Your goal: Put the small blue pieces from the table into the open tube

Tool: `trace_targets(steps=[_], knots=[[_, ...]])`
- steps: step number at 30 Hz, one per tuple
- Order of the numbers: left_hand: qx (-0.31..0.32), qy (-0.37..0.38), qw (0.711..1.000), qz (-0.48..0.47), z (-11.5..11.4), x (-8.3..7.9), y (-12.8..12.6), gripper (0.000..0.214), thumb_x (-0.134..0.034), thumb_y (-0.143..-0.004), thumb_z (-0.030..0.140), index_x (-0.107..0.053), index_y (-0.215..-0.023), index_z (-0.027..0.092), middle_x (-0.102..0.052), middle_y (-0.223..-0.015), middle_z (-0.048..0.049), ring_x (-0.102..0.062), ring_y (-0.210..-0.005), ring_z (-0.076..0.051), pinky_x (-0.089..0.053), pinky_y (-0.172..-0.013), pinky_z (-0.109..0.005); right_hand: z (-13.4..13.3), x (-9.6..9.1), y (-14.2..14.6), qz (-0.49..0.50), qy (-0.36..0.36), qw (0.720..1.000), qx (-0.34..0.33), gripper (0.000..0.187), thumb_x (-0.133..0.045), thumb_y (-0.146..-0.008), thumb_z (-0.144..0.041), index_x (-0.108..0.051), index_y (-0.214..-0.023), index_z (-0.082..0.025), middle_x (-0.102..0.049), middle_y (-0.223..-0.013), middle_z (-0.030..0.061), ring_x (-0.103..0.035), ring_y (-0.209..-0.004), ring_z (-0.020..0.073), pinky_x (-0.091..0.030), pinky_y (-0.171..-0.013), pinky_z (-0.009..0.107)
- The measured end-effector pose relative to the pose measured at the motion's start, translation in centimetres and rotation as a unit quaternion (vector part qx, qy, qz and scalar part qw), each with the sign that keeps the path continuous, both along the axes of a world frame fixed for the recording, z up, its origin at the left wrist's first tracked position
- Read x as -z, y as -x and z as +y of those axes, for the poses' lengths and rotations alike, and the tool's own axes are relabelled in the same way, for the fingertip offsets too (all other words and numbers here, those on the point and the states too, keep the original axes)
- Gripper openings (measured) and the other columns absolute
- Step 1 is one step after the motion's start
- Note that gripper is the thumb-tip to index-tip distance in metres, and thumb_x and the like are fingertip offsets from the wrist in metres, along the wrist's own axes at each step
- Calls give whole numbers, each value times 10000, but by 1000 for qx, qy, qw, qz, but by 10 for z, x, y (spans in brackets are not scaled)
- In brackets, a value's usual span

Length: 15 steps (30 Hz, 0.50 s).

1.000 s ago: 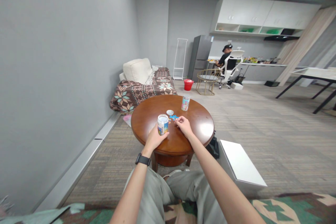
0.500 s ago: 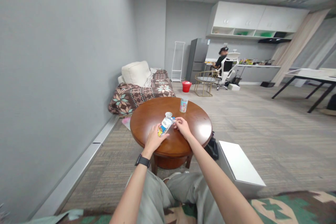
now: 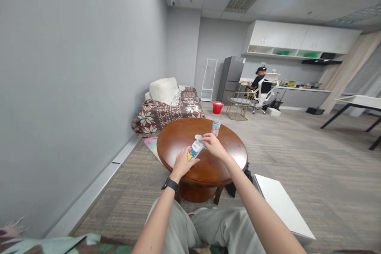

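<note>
My left hand, with a dark watch on its wrist, is closed around a tilted can that has a white, blue and yellow label. Its upper end leans toward my right hand. The fingers of that hand are bent together at the can's mouth, and a small bluish bit shows below them; what they pinch is too small to make out. Just behind the mouth is a round silvery lid. Farther back on the round brown table stands a second can, upright, with a pink and light-blue label.
A white box stands on the floor right of the table. Beyond the table are a sofa with a patterned cover, a red bucket and a wire-frame chair. A person sits at the far counter.
The camera view has tilted up and turned slightly left. My right hand has moved over the can's mouth, covering more of it. My left hand keeps its hold on the can.
</note>
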<state>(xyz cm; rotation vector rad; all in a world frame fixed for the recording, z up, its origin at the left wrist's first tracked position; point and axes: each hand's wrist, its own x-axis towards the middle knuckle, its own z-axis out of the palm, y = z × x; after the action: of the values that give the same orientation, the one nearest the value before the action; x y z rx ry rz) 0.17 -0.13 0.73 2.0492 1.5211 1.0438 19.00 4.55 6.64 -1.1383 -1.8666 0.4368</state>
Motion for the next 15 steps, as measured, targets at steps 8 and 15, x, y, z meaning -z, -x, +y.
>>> trace_targets(steps=[8, 15], knots=[[-12, 11, 999, -31, -2, 3, 0, 442, -743, -738, 402, -517, -1066, 211, -686, -1056, -71, -654, -991, -255, -457, -802, -309, 1, 43, -9, -97, -10, 991, 92, 344, -429, -835, -119, -687, -1056, -170, -607, -1103, 113, -596, -1039, 209, -447, -991, 356], [-49, 2, 998, -27, -1, 6, -3, 411, -688, -794, 381, -499, -1107, 193, -675, -1099, -110, -647, -1052, -266, -459, -848, -322, 3, 79, 13, -222, 81, 965, 118, 565, -537, -795, -132, -504, -1355, -202, -464, -1400, 175, -509, -1261, 289, -462, -983, 415]])
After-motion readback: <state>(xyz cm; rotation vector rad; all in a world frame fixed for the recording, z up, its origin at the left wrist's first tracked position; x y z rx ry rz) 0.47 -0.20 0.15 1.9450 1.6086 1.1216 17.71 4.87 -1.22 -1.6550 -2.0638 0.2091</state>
